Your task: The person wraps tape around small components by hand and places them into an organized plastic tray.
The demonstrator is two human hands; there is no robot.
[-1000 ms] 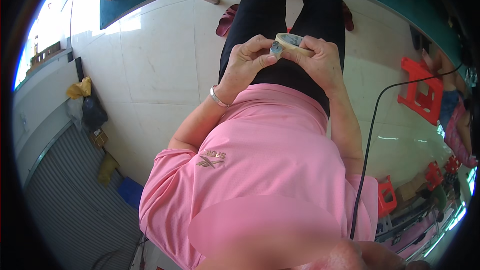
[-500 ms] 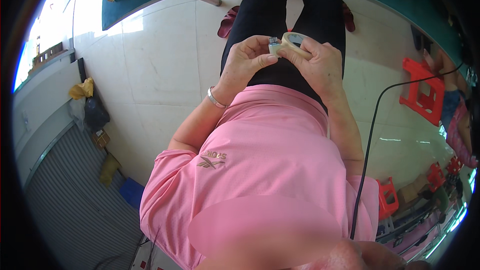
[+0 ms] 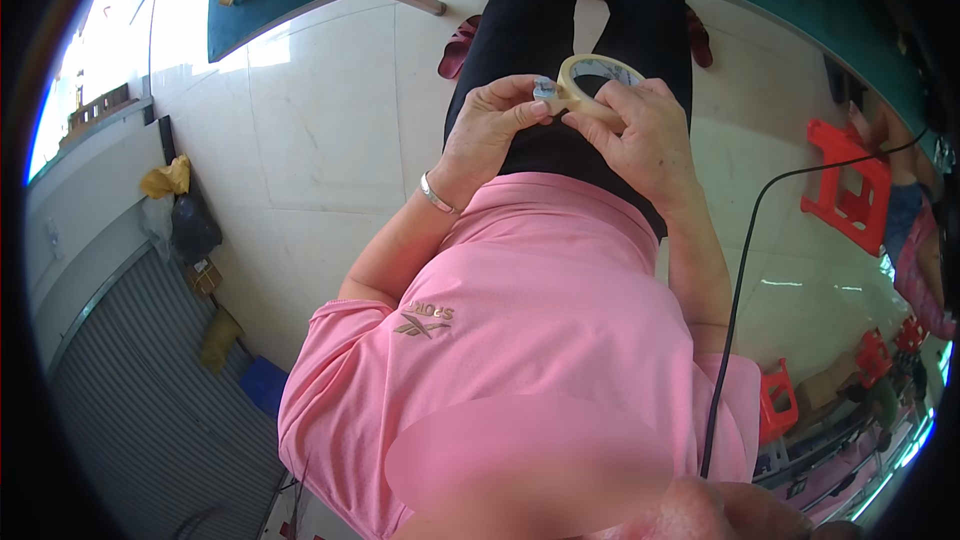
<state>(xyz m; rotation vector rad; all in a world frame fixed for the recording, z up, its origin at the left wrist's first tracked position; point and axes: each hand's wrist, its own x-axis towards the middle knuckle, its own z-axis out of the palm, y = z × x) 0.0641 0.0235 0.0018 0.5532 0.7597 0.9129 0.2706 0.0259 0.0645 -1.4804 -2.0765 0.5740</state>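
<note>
Over my lap, my left hand (image 3: 490, 128) pinches a small, grey-and-whitish piece (image 3: 544, 90) between thumb and fingers; its exact kind is too small to make out. Close beside it on the right, my right hand (image 3: 642, 130) grips a roll of cream masking tape (image 3: 592, 110), thumb in front and fingers reaching into the ring. A short pale stretch of tape appears to run from the roll to the small piece. My fingers hide part of both things.
A green table (image 3: 300, 15) curves across the far side, with small items at its left end. Red plastic stools (image 3: 850, 185) and another person stand at the right. A black cable (image 3: 745, 270) hangs past my right arm. Bags (image 3: 190, 225) lie by the left wall.
The tape roll has tipped so its ring opening shows wider, and it has moved slightly up. The small piece in my left hand has turned, showing a paler face.
</note>
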